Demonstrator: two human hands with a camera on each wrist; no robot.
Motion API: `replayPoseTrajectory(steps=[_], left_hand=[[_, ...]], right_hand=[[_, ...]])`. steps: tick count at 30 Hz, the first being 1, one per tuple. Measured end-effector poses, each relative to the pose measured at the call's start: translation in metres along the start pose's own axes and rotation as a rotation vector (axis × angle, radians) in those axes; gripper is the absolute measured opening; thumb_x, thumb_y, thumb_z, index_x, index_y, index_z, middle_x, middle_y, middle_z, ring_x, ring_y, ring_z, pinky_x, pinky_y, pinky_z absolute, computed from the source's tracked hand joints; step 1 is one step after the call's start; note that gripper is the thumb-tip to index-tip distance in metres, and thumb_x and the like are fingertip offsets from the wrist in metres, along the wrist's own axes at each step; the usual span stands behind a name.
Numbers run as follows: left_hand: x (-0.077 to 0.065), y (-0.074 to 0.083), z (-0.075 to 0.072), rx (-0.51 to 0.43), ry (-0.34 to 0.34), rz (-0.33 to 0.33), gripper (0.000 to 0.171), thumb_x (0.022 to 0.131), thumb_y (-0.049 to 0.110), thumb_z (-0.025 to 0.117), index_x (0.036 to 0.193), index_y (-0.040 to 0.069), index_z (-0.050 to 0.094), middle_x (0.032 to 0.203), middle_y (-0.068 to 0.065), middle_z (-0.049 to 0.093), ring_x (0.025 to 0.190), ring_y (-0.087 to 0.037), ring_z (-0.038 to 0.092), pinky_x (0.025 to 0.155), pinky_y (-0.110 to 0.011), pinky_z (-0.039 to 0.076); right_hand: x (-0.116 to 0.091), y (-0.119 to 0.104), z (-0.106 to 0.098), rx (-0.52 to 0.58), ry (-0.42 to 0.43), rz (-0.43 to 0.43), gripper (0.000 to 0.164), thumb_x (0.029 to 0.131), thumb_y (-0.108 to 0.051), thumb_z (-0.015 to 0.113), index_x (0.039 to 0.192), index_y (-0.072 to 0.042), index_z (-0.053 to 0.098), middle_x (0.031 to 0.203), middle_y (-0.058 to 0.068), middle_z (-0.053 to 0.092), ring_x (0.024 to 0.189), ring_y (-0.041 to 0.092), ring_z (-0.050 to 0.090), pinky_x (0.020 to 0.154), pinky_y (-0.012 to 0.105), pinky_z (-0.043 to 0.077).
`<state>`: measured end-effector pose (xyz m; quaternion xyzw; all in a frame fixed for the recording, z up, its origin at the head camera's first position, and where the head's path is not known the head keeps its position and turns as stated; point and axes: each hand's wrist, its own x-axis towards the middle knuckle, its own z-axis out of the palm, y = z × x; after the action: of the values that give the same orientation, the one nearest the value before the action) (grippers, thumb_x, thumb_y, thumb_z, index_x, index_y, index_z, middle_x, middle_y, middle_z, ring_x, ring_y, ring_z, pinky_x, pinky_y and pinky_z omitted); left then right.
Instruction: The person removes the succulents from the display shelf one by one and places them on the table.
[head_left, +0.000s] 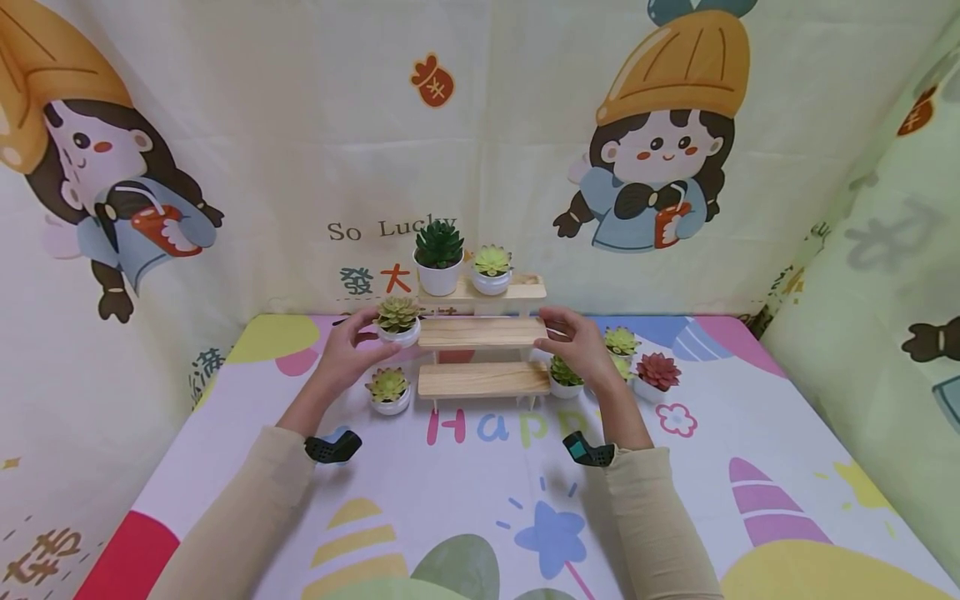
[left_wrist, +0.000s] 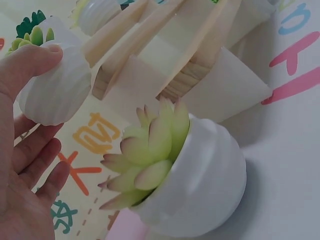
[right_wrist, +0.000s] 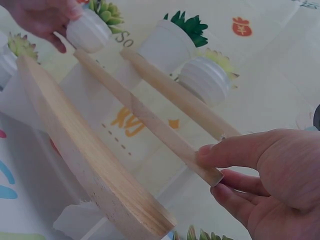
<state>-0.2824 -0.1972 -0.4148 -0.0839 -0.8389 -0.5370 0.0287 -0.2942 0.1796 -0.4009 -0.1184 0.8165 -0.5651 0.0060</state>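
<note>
My left hand point(head_left: 351, 348) grips a small white pot with a pale green succulent point(head_left: 398, 317), thumb on its side, in the air by the left end of a three-step wooden stand point(head_left: 483, 333). The left wrist view shows the ribbed pot point(left_wrist: 60, 90) between thumb and fingers. At the stand's other end my right hand point(head_left: 583, 343) pinches the tip of the middle shelf point(right_wrist: 165, 135), thumb on one face and fingers on the other. A tall-potted dark green succulent point(head_left: 438, 254) and a yellow-green one point(head_left: 492, 268) stand on the top shelf.
Left of the stand, a potted succulent point(head_left: 388, 390) sits on the tablecloth. By its right side are a green succulent point(head_left: 566, 377), a red one point(head_left: 657, 375) and yellow-green ones point(head_left: 621, 342), partly behind my right hand. A printed curtain point(head_left: 495, 150) hangs behind.
</note>
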Motion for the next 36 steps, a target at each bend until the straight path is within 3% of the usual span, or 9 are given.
replayPoseTrajectory(steps=[6,36], left_hand=[[-0.002,-0.006,-0.003,0.021,0.010,-0.014,0.077,0.081,0.043,0.076,0.145,0.017,0.040,0.151,-0.011,0.040,0.130,-0.036,0.047,0.105,-0.052,0.045],[0.004,-0.033,-0.004,0.014,0.028,-0.015,0.078,0.079,0.044,0.078,0.143,0.016,0.043,0.148,-0.010,0.044,0.135,-0.032,0.042,0.111,-0.052,0.038]], right_hand=[[-0.001,0.000,0.000,-0.004,0.005,-0.002,0.054,0.087,-0.012,0.072,0.137,-0.009,0.052,0.144,0.012,0.051,0.134,0.027,0.049,0.107,0.036,0.045],[0.000,0.002,0.000,0.012,0.001,-0.018,0.055,0.087,-0.010,0.071,0.138,-0.003,0.049,0.143,0.015,0.051,0.133,0.029,0.049,0.109,0.038,0.043]])
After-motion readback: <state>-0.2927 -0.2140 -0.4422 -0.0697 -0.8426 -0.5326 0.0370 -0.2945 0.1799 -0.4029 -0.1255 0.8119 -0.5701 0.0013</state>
